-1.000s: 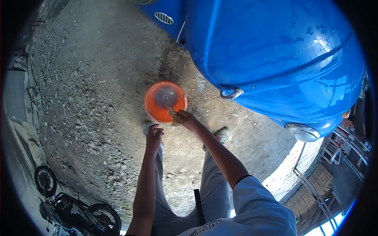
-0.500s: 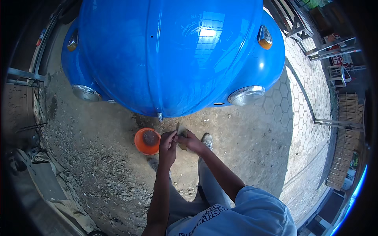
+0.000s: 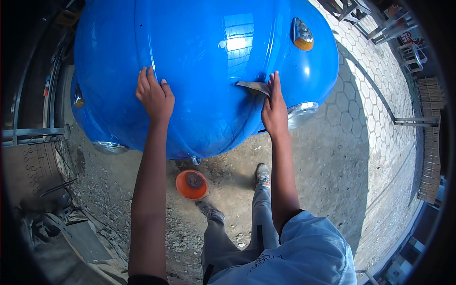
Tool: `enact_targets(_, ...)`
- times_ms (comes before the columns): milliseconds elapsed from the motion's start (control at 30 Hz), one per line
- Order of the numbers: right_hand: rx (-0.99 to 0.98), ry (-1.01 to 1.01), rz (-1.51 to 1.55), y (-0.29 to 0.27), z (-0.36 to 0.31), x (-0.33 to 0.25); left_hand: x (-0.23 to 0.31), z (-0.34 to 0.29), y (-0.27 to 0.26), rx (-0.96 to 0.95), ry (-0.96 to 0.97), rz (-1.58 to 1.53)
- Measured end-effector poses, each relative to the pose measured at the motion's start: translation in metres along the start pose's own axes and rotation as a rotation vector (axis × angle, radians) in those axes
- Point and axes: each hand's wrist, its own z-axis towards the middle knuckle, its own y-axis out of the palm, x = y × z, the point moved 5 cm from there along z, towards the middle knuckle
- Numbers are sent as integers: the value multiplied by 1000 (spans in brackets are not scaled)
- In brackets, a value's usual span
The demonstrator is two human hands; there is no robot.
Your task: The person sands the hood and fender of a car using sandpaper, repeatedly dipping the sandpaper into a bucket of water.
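A glossy blue car body [image 3: 204, 71] fills the upper part of the view. My left hand [image 3: 154, 95] lies flat on its curved panel, fingers spread, holding nothing. My right hand [image 3: 273, 107] presses a small grey sheet of sandpaper [image 3: 254, 87] against the panel further right. Both arms are stretched out in front of me. An orange bucket [image 3: 192, 185] with murky water stands on the ground below the car, between my arms.
Round chrome headlight rims [image 3: 301, 110] and an orange indicator lamp [image 3: 302, 34] sit on the car. Gravelly dirt lies underfoot, hexagonal paving [image 3: 375, 109] to the right. Metal racks [image 3: 28, 137] and scrap stand at the left.
My view rose from the bucket to the car. Both hands lifted from near the bucket onto the blue panel, the right one carrying the sandpaper.
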Motion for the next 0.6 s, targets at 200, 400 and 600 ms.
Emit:
enact_targets(200, -7, 38, -263, 126, -109, 7, -8, -12, 25, 103, 61, 46)
enact_targets(400, 325, 388, 110, 211, -176, 22, -7, -12, 25, 101, 103, 68)
enact_targets(600, 709, 438, -104, 179, -78, 10, -5, -12, 25, 91, 108, 84)
